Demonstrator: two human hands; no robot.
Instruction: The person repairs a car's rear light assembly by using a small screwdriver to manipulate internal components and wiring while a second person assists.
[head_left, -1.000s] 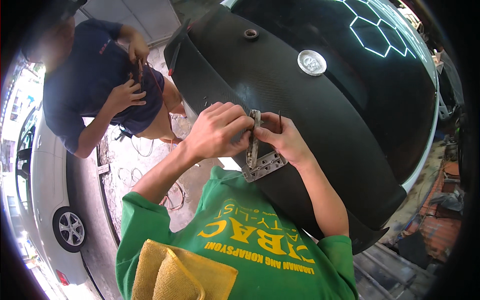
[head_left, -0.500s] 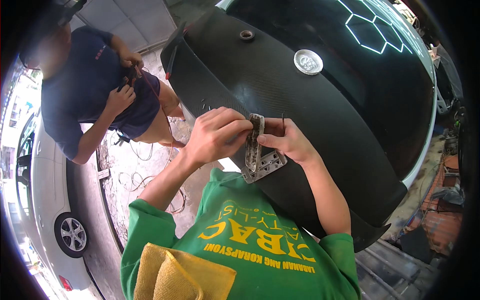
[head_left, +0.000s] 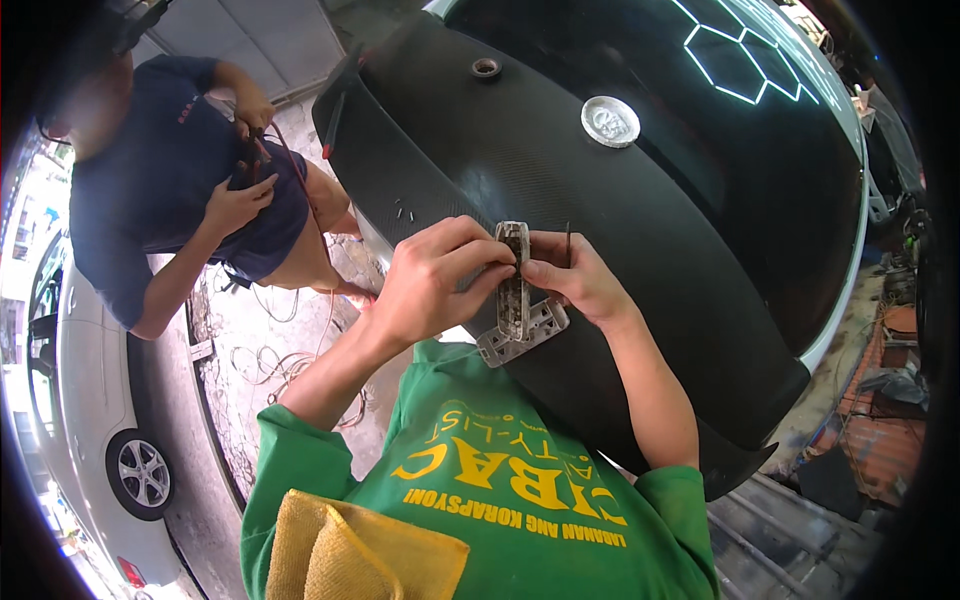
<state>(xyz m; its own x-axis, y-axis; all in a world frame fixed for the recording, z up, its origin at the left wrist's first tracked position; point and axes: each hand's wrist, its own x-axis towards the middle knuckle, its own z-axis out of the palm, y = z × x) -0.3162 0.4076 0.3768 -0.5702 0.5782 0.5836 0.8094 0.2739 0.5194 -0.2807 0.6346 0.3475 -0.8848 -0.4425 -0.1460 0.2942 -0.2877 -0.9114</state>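
Note:
My right hand (head_left: 585,278) holds a narrow oblong housing (head_left: 514,310) with a pale rim and a dirty, dark-speckled inside. Its thumb and fingers close on the housing's right side. A thin dark rod (head_left: 568,240) stands up at its fingers; whether they grip it, I cannot make out. My left hand (head_left: 440,275) is closed, its fingertips pinched at the housing's upper left edge and inside. Whatever tiny part may be between them is hidden. Under the housing, a grey plate with cut-outs (head_left: 540,328) lies at the edge of the black textured car panel (head_left: 640,250).
A round whitish disc (head_left: 610,122) and a small dark ring (head_left: 486,68) rest on the panel. Small bits (head_left: 404,213) lie left of my hands. At left, a person (head_left: 190,180) handles a red cable. Beyond is a white car (head_left: 80,370). Coiled wire (head_left: 270,370) lies on the floor.
The housing has turned from a slant to nearly upright in my right hand. My left fingertips have shifted slightly right and down over it. The person at left has moved the cable a little.

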